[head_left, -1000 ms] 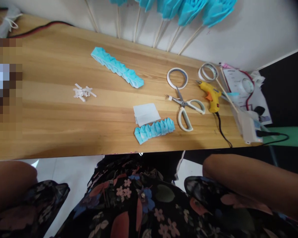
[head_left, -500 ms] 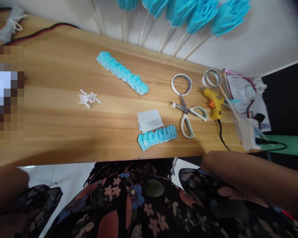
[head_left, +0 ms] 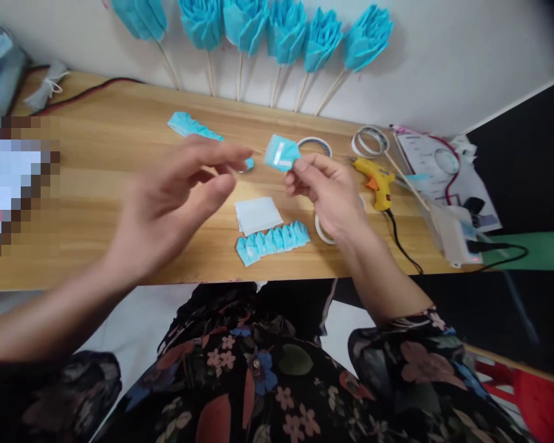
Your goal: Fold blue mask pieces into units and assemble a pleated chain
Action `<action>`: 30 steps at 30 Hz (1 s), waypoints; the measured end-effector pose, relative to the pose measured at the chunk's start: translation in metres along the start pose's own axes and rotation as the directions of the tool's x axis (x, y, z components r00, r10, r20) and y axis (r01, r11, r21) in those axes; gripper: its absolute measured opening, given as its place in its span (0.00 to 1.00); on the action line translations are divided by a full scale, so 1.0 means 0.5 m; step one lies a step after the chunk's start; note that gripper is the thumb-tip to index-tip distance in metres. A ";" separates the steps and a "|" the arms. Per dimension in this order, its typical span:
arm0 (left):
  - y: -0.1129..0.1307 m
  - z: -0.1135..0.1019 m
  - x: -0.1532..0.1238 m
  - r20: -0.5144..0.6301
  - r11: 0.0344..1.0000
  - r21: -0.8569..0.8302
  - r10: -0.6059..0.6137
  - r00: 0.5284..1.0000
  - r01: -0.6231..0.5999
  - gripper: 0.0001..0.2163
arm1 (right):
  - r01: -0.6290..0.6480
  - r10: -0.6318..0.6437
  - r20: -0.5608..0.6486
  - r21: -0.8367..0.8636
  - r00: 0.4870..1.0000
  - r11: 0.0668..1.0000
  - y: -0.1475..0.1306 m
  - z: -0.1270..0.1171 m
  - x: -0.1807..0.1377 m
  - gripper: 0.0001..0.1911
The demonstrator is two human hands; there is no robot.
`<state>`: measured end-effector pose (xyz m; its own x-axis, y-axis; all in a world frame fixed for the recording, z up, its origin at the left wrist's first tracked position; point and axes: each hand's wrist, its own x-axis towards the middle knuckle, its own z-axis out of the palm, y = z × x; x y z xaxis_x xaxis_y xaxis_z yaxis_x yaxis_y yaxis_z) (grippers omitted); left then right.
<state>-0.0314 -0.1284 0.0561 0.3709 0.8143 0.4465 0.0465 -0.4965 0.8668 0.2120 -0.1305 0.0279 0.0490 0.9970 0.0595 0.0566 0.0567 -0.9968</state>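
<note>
Folded blue piece, seemingly taped

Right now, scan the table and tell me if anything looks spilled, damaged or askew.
Nothing plainly spilled or damaged stands out. The blue flowers lean at differing angles against the wall. The right hand holds an intact-looking folded blue piece. The left hand hides part of the table.

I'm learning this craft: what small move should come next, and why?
Probably bring the left hand to the blue folded piece to steady it: the right hand pinches it near one edge, its white strip shows, and the left hand is apart from it.
</note>
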 end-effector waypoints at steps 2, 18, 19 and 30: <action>-0.044 0.022 0.028 0.014 0.995 -0.055 -0.080 0.997 0.080 0.11 | 0.017 -0.015 0.036 -0.062 0.999 0.998 0.009 0.005 0.012 0.17; -0.128 0.063 0.108 0.149 0.894 -0.122 -0.412 0.899 0.430 0.07 | 0.094 -0.062 0.217 -0.139 0.974 0.986 0.039 -0.004 0.059 0.17; -0.128 0.063 0.106 0.154 0.896 -0.113 -0.411 0.898 0.429 0.08 | 0.101 -0.067 0.222 -0.145 0.973 0.984 0.039 -0.005 0.056 0.17; -0.137 0.063 0.098 -0.011 0.965 -0.042 -0.260 0.966 0.259 0.08 | 0.127 -0.111 0.087 -0.216 0.990 0.968 0.046 0.005 0.045 0.13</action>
<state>0.0130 -0.0638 0.0115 0.3361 0.9184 0.2085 0.1018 -0.2556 0.9614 0.2119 -0.1068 0.0061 -0.0445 0.9853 0.1648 0.2762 0.1706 -0.9458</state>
